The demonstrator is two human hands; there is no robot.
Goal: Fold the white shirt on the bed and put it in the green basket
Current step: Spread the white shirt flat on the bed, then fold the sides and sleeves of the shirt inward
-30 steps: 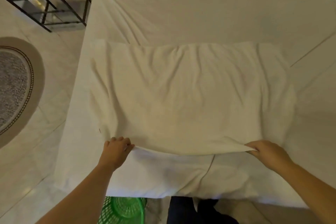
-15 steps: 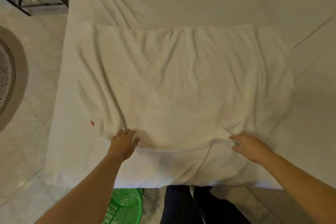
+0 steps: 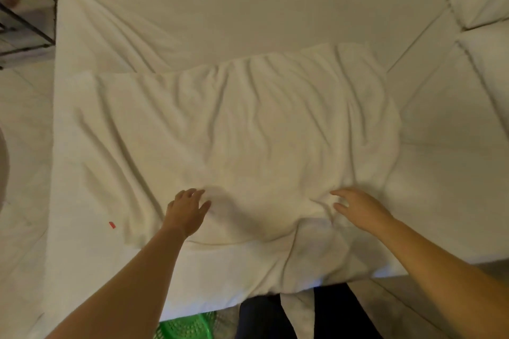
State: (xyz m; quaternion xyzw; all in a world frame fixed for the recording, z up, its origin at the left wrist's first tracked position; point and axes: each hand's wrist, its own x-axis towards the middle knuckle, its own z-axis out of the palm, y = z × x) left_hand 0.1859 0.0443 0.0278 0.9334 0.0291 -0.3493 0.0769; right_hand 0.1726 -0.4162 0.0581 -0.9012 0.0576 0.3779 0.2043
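The white shirt (image 3: 234,140) is lying spread and wrinkled across the middle of the frame on the bed (image 3: 248,8). The left hand (image 3: 187,210) is resting on its lower edge, fingers spread wide, gripping nothing. The right hand (image 3: 360,209) is hovering at the lower right, fingers splayed, empty. The green basket (image 3: 187,326) is peeking out at the bottom edge, below the bed.

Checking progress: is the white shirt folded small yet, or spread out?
Spread out. The shirt lies wide and wrinkled across the bed, both hands open on its near edge.
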